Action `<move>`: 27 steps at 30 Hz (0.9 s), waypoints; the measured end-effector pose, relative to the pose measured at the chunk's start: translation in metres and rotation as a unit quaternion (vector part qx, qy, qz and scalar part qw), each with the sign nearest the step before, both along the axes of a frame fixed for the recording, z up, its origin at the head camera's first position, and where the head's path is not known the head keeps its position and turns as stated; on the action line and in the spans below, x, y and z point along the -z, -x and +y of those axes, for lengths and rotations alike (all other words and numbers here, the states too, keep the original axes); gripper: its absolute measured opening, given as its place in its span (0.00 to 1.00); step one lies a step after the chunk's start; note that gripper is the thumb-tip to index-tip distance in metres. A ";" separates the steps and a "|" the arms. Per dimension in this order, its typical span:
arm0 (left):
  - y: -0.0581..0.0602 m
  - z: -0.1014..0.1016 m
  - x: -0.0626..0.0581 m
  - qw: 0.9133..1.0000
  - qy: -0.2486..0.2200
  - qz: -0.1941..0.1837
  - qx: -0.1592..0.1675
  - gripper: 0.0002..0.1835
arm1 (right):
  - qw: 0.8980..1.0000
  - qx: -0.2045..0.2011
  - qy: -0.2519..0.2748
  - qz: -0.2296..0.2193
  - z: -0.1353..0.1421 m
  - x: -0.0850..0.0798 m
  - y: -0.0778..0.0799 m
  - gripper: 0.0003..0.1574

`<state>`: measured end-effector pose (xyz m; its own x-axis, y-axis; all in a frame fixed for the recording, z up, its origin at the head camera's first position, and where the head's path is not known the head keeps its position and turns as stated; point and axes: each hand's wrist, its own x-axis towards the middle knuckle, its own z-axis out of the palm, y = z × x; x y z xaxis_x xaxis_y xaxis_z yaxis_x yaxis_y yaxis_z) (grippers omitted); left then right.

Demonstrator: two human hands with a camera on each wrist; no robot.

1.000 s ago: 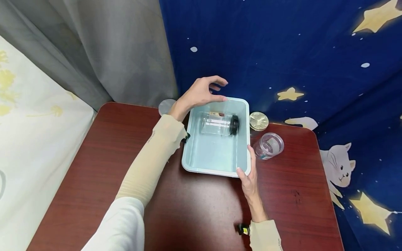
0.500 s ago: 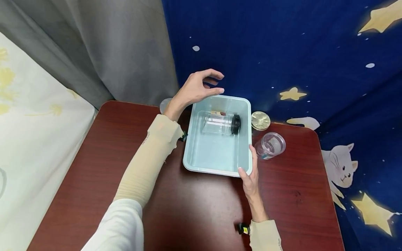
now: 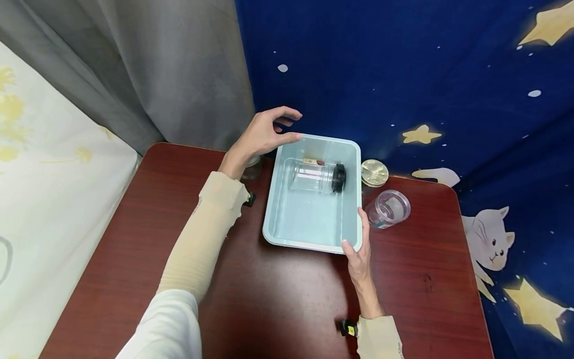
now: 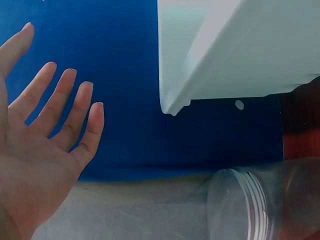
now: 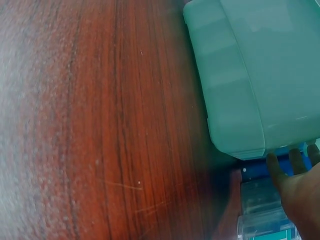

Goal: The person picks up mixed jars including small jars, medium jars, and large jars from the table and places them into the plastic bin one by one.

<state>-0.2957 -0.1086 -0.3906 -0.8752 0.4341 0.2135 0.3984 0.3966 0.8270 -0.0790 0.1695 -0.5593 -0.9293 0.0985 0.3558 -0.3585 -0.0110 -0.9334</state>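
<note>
A light blue plastic bin [image 3: 309, 219] is held tilted above the table, its inside facing up. On its side in the bin lies a clear jar [image 3: 309, 178] with a black lid. At the near right corner my right hand [image 3: 358, 264] grips the bin, thumb over the rim and fingers along the outer side. My left hand [image 3: 260, 134] is beside the far left corner, holding nothing; in the left wrist view its fingers [image 4: 65, 95] are spread apart from the bin. Behind the left wrist, a transparent jar [image 4: 285, 200] is partly hidden.
To the bin's right stand a jar with a gold lid [image 3: 374, 172] and a clear jar [image 3: 389, 208] with a label. All rest on a dark red wooden table [image 3: 278, 309]. Grey [image 3: 193, 65] and blue star-patterned curtains [image 3: 358, 65] hang close along its far edge.
My left hand has moved left, away from above the bin's far edge, uncovering more of the jar behind the wrist. The right hand keeps its grip and the bin stays nearly still.
</note>
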 end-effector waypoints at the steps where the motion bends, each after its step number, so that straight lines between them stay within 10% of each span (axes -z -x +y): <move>1: 0.000 -0.002 0.001 1.000 -0.003 -0.003 -0.004 0.28 | 1.000 0.000 0.000 0.001 0.000 0.000 0.000 0.50; 27: -0.009 -0.039 0.028 0.996 0.013 0.050 -0.071 0.35 | 1.000 0.004 0.006 -0.003 -0.002 0.001 -0.002 0.50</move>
